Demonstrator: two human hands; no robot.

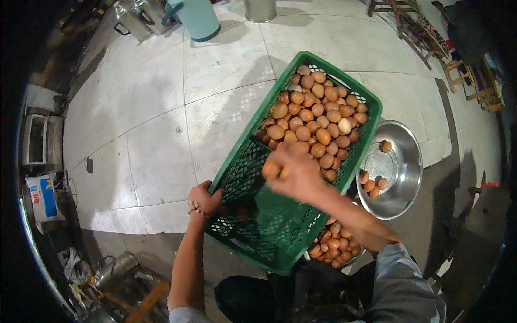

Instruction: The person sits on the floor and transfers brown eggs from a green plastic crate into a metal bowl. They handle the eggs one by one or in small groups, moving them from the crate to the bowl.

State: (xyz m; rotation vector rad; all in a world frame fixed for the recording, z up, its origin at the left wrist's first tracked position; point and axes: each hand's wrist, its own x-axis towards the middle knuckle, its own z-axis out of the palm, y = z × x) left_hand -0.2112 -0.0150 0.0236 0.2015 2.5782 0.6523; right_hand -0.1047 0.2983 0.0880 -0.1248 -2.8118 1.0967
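Note:
A green plastic crate (242, 155) stands tilted across the view, its far part heaped with brown eggs (317, 109) and its near part showing bare mesh floor. My left hand (205, 198), with a beaded bracelet at the wrist, grips the crate's left rim. Over the near edge of the heap is my right hand (297, 171), blurred, with brown eggs (272, 168) in its curled fingers; how many it holds is partly hidden. Below my right forearm, a metal bowl full of eggs (336, 245) is partly covered by the crate and arm.
A wide stainless steel basin (408, 189) with several eggs sits right of the crate. A pale green bucket (198, 19), metal pots (137, 24) and a metal cylinder (260, 10) stand on the tiled floor ahead. Wooden stools (460, 74) are at far right, a printed bag (43, 198) at left.

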